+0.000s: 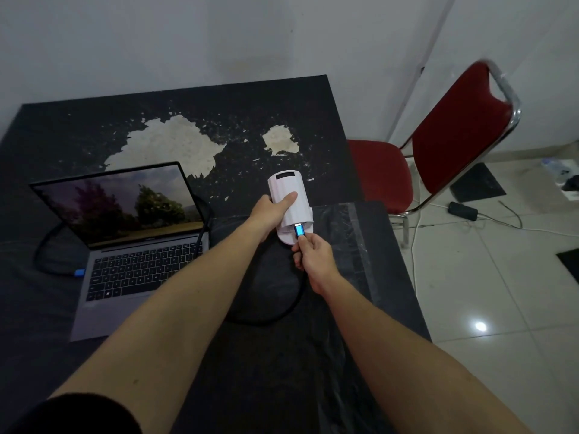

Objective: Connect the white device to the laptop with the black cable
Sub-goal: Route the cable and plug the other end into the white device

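Posn: white device (pixel 289 202) lies flat on the desk (pixel 94 126), just right of the laptop (pixel 138 252). Long axis runs away from the person, tilted slightly left at the far end. Port end faces the person.

L hand (pixel 271 211): wrapped over the device's left side, thumb pressed flat on the top face. It pins the body against push-in force.

R hand (pixel 313 255): closed in a pinch on the blue plug (pixel 300 230) of the black cable (pixel 282 311). Hand sits on the near side of the device, directly in line w/ its long axis.

Key relation: plug axis and device axis approx. collinear; plug tip is at the port end, touching or partly in. Seating depth can't be judged from this view.

Next move (est.): straight push along the long axis, away from the person, L hand bracing. Any sideways cant risks jamming.

Cable loops back across the desk toward the laptop. A second blue connector (pixel 80 272) shows at the laptop's left edge; whether it is inserted is unclear.
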Tool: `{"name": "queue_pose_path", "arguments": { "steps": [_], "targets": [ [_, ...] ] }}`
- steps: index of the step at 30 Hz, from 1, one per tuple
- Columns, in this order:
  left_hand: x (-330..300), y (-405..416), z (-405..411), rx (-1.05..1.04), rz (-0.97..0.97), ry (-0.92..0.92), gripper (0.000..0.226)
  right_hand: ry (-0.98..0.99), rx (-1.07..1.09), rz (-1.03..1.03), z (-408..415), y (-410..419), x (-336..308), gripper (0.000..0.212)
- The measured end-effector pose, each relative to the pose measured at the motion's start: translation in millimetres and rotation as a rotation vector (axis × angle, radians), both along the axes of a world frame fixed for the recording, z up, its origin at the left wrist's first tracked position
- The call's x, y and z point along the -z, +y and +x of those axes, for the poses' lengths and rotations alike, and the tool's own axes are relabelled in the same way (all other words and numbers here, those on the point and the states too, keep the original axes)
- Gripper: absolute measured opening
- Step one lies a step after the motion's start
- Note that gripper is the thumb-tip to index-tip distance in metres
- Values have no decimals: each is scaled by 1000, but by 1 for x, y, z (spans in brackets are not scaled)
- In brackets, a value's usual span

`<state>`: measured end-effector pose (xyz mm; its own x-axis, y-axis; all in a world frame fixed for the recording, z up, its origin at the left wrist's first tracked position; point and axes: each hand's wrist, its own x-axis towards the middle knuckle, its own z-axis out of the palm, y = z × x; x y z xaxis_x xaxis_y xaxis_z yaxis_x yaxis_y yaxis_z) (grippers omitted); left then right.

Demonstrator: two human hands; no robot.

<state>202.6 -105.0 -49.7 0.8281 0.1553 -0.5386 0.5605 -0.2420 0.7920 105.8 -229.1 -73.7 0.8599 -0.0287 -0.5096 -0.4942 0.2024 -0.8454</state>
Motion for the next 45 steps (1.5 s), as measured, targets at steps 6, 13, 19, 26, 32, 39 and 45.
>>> {"name": "queue_pose_path", "arguments": {
  "steps": [6, 13, 19, 26, 32, 39, 45],
  "targets": [
    [3, -4, -7, 42, 43, -30, 76, 23, 22, -30, -3, 1, 5, 17],
    [11, -6, -17, 70, 70, -25, 76, 53, 35, -47, -9, 1, 19, 17],
    [18, -7, -19, 94, 41, -45, 71, 77, 24, -81, -10, 1, 29, 18],
    [27, -9, -28, 123, -30, -37, 67, 102, -28, -148, -15, 0, 42, 19],
    [17, -10, -33, 150, -9, -6, 67, 113, -83, -311, -11, -2, 36, 20],
    [-29, 29, -46, 224, 285, 22, 67, 240, -244, -717, -18, -6, -10, 50],
    [-120, 93, -64, 290, 429, -137, 67, 9, -311, -843, -23, 29, -106, 52]
  ]
}}
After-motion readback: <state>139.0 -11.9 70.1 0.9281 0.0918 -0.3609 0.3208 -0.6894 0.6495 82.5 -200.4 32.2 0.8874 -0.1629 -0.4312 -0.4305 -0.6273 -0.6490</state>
